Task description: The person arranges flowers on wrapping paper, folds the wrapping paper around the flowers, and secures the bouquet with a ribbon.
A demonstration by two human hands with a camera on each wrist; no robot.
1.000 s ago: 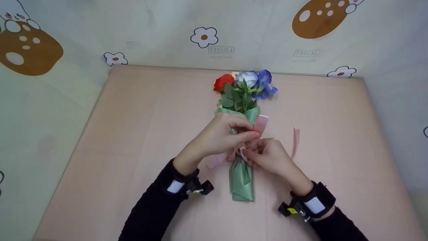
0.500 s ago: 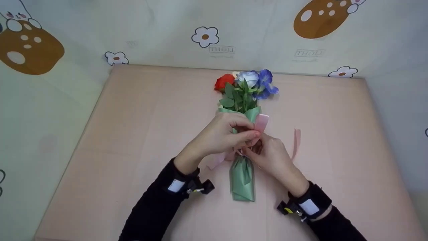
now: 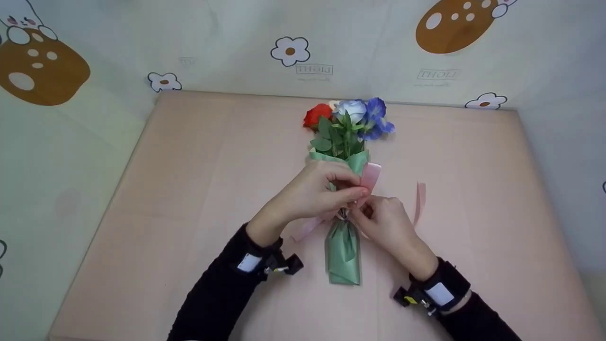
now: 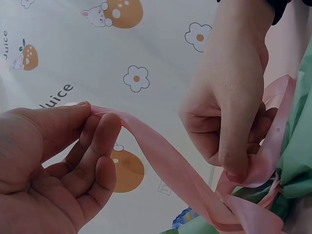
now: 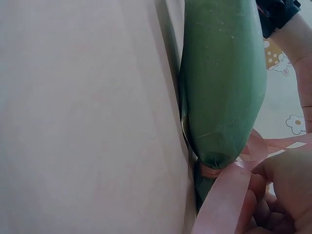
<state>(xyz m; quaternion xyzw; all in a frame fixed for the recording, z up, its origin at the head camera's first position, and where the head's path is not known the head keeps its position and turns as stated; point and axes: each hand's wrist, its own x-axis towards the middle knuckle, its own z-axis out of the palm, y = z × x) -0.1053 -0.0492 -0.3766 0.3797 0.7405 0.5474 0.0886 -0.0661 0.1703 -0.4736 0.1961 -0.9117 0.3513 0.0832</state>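
A bouquet in green wrapping paper (image 3: 343, 255) lies on the table, with a red rose (image 3: 317, 116), a pale blue rose (image 3: 351, 112) and a blue-violet flower (image 3: 376, 118) at its far end. Pink ribbon (image 4: 168, 156) is tied round the narrow waist of the wrap. My left hand (image 3: 322, 189) pinches one ribbon end between thumb and fingertips, drawn up taut from the knot. Close by the knot, my right hand (image 3: 386, 220) pinches a looped part of the ribbon (image 4: 280, 131) with thumb and curled fingers. The knot is partly covered by the hands in the head view.
One loose ribbon tail (image 3: 420, 203) stretches out on the right, another (image 3: 307, 229) on the left of the bouquet. The pink table (image 3: 213, 142) meets a printed cloth backdrop (image 3: 227, 42) at its far edge. Both wrists wear black camera bands.
My right hand has shifted slightly up toward the left fingertips, its fingers moving at the ribbon beside the knot. The left hand holds its ribbon end in nearly the same place.
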